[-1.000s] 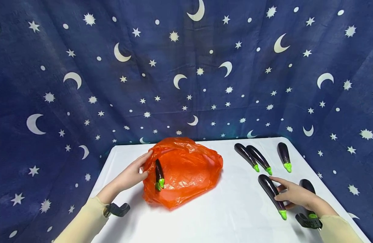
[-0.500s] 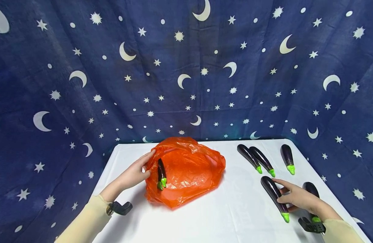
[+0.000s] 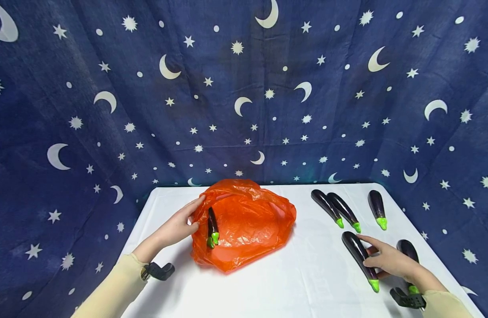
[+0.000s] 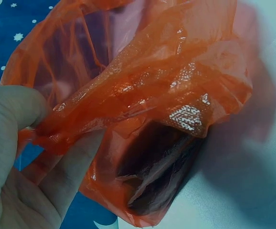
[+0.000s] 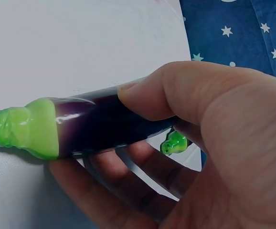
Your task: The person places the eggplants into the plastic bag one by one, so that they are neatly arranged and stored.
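Note:
My left hand (image 3: 179, 227) pinches the edge of an orange plastic bag (image 3: 252, 225) between thumb and fingers, as the left wrist view shows. Inside the bag's mouth lie eggplants (image 3: 212, 223) with green stem ends; dark shapes (image 4: 152, 162) show through the film in the left wrist view. On the right, my right hand (image 3: 393, 261) holds a glossy dark eggplant (image 3: 352, 247), thumb (image 5: 147, 98) on one side and fingers on the other. Its green stem end (image 5: 28, 126) points toward the near side. Whether it touches the table is hard to tell.
Two eggplants (image 3: 325, 205) (image 3: 345, 210) lie side by side behind the right hand, with another (image 3: 376, 205) near the table's far right corner. One more eggplant (image 3: 407, 251) lies partly hidden behind the right wrist. A star-patterned cloth (image 3: 244, 97) hangs behind the white table (image 3: 260, 287).
The head view has shifted slightly, so everything sits a little further right in the picture. Both hands keep their hold, with no clear movement relative to the table.

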The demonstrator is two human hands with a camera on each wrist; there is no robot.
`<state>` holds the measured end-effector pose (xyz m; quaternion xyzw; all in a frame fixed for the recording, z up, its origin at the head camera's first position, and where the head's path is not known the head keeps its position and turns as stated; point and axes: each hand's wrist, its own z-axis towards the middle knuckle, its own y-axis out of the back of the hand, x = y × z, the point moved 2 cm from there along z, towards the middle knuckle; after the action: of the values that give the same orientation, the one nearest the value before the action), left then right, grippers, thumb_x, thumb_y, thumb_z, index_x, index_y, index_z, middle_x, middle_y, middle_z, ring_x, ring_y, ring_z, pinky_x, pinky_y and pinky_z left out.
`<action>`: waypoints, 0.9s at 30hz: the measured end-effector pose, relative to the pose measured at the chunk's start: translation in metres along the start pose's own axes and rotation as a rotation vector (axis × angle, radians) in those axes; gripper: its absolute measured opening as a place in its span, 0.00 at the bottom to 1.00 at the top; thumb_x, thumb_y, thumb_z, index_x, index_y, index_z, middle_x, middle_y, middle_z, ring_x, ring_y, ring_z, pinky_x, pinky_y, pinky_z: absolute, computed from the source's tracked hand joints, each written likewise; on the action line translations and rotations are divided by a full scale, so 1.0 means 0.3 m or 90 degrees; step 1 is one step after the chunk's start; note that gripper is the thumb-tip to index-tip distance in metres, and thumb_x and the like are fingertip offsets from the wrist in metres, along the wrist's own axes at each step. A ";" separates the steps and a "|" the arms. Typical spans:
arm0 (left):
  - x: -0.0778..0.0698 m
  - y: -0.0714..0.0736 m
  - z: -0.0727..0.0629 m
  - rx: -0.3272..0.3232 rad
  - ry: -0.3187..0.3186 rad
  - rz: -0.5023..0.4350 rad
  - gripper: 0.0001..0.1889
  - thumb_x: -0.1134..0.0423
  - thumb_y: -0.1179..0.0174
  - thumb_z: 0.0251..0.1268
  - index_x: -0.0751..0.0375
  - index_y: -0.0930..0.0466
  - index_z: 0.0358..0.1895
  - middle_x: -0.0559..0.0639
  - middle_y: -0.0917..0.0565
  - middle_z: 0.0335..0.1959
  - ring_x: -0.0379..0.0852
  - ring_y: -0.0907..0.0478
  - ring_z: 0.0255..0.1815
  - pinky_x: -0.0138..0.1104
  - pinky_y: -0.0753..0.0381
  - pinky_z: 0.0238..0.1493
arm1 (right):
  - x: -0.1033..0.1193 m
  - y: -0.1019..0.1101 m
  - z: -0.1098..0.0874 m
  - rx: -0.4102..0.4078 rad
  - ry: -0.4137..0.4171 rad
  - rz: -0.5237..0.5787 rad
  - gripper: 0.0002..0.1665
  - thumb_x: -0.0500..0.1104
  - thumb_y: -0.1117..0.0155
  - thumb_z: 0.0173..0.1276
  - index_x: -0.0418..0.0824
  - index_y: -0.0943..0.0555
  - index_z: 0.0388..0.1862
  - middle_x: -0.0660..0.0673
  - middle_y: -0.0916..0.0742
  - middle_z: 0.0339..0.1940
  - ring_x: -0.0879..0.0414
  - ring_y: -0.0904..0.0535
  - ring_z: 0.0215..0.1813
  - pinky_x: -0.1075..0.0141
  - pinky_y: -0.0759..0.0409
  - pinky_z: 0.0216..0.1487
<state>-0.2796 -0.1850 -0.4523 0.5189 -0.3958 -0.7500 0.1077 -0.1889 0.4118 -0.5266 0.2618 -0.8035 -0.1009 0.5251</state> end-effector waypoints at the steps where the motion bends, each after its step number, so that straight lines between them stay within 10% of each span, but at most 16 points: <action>1: -0.001 0.000 0.003 -0.001 -0.002 0.000 0.43 0.76 0.42 0.62 0.57 0.46 0.82 0.57 0.40 0.80 0.54 0.30 0.63 0.52 0.29 0.66 | 0.004 0.000 0.000 -0.003 0.000 -0.003 0.52 0.34 0.35 0.64 0.32 0.51 0.82 0.31 0.25 0.51 0.46 0.17 0.40 0.49 0.14 0.37; 11: -0.010 -0.009 0.017 0.013 0.000 -0.010 0.43 0.75 0.41 0.64 0.57 0.46 0.83 0.60 0.41 0.80 0.55 0.31 0.65 0.50 0.26 0.62 | 0.034 -0.012 0.004 -0.010 0.020 0.034 0.53 0.35 0.34 0.66 0.33 0.53 0.83 0.30 0.27 0.54 0.47 0.17 0.41 0.49 0.13 0.38; 27: -0.002 -0.023 0.016 -0.002 -0.020 -0.001 0.44 0.77 0.41 0.61 0.58 0.45 0.82 0.62 0.41 0.80 0.53 0.30 0.60 0.39 0.23 0.50 | 0.309 -0.240 0.062 0.180 0.191 0.188 0.49 0.33 0.36 0.69 0.44 0.47 0.84 0.34 0.21 0.58 0.42 0.14 0.45 0.46 0.13 0.44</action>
<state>-0.2816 -0.1779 -0.4561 0.5071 -0.3961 -0.7587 0.1016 -0.2117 0.3002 -0.4928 0.2247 -0.7519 0.1301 0.6059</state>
